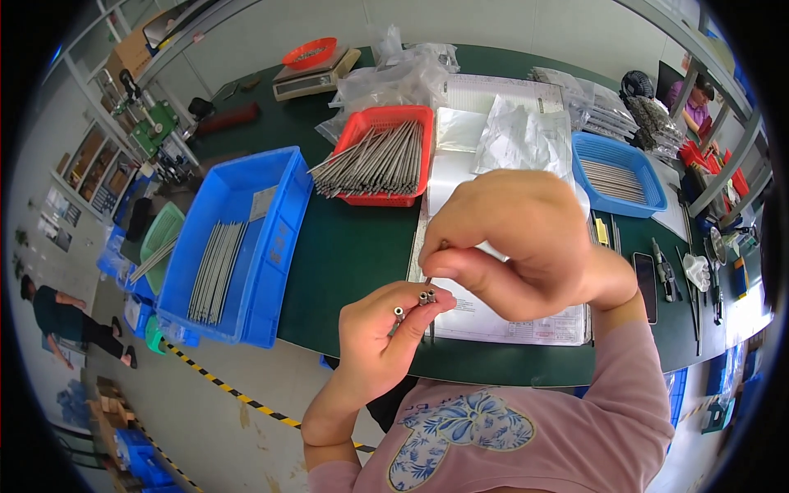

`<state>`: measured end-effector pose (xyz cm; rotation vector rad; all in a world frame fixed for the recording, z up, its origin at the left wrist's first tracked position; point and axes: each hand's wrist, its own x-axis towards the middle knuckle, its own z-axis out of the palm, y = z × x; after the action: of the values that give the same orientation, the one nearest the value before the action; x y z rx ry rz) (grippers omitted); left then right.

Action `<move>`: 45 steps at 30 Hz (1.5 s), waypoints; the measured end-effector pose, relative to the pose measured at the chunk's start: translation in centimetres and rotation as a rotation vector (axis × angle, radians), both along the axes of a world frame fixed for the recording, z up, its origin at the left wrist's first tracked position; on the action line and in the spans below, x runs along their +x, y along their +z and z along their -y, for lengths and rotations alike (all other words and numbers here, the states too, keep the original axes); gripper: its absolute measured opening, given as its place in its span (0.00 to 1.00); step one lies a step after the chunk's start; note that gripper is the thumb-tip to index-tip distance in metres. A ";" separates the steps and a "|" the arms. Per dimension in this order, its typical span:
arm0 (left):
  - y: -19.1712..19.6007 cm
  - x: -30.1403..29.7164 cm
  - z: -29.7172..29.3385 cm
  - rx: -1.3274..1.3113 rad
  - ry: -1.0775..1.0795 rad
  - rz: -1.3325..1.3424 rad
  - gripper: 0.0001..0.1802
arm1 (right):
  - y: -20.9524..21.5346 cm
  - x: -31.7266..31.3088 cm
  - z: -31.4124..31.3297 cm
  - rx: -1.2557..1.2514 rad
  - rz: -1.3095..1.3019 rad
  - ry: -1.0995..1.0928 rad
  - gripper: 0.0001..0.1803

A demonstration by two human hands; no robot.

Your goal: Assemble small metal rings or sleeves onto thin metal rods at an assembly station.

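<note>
My left hand is closed around several slim metal tubes, whose round hollow ends poke up between the fingers and thumb. Just above them, my right hand pinches a thin dark rod between thumb and bent forefinger. The rod's lower end comes down close to the tube ends; whether it enters one I cannot tell. Under both hands lie printed drawing sheets on the dark green table. Beyond the right hand is a crumpled clear plastic bag.
At left stands a blue bin with long metal rods. A red basket piled with rods and a light-blue basket of rods sit farther back. A phone and hand tools lie at right. A person walks at far left.
</note>
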<state>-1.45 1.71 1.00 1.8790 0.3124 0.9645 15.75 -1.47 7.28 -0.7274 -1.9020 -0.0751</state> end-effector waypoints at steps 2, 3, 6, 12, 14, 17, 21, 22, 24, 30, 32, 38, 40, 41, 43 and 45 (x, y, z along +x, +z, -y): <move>0.3 0.1 0.3 -0.009 0.000 -0.042 0.04 | 0.2 -0.3 -0.1 0.019 -0.022 0.029 0.04; 0.3 0.2 0.2 -0.008 -0.005 -0.042 0.04 | -0.1 -0.2 0.0 0.020 -0.022 0.025 0.04; 0.0 0.3 0.1 0.001 0.010 0.009 0.04 | -0.7 0.1 0.0 -0.094 -0.004 0.026 0.04; -0.2 0.1 0.0 -0.035 -0.018 0.009 0.05 | -0.9 0.4 0.1 -0.275 -0.028 0.051 0.03; -0.2 0.1 0.0 -0.020 -0.006 0.019 0.04 | -1.0 0.3 0.1 -0.249 -0.019 0.050 0.03; -0.4 0.1 0.0 -0.017 -0.006 0.032 0.04 | -0.9 0.2 0.1 -0.115 0.051 0.013 0.02; -0.3 0.2 -0.1 0.054 0.004 0.038 0.04 | -0.8 0.1 0.0 -0.056 0.051 0.028 0.03; -0.3 0.3 -0.1 0.046 0.006 0.044 0.04 | -0.7 0.2 0.1 -0.061 0.060 0.026 0.03; -0.2 0.4 -0.2 0.037 0.014 0.047 0.04 | -0.6 0.3 -0.1 -0.066 0.066 0.030 0.03; -0.4 0.5 -0.3 0.041 0.028 0.056 0.05 | -0.7 0.0 0.0 -0.162 -0.002 0.006 0.04; -0.1 0.5 -0.2 0.069 0.031 0.037 0.04 | -0.8 0.1 0.1 -0.091 0.022 0.018 0.03; 0.1 0.4 0.1 0.006 0.028 -0.014 0.04 | -0.7 0.5 0.0 -0.134 0.042 -0.033 0.06; 0.0 0.3 0.1 0.014 0.033 0.006 0.04 | -0.8 0.4 0.1 -0.058 0.086 -0.031 0.06; 0.0 0.3 0.2 0.017 0.033 0.027 0.04 | -0.7 0.3 0.2 0.013 0.130 -0.033 0.07; 0.1 0.4 0.2 0.041 0.027 0.014 0.04 | -0.6 0.4 -0.1 -0.067 0.096 0.011 0.06; 0.0 0.4 0.3 0.064 0.018 0.002 0.04 | -0.6 0.4 -0.1 -0.148 0.061 0.051 0.06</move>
<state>-1.05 1.43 0.99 1.9367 0.3006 0.9984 16.19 -1.35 6.66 -0.7825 -1.9993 0.0772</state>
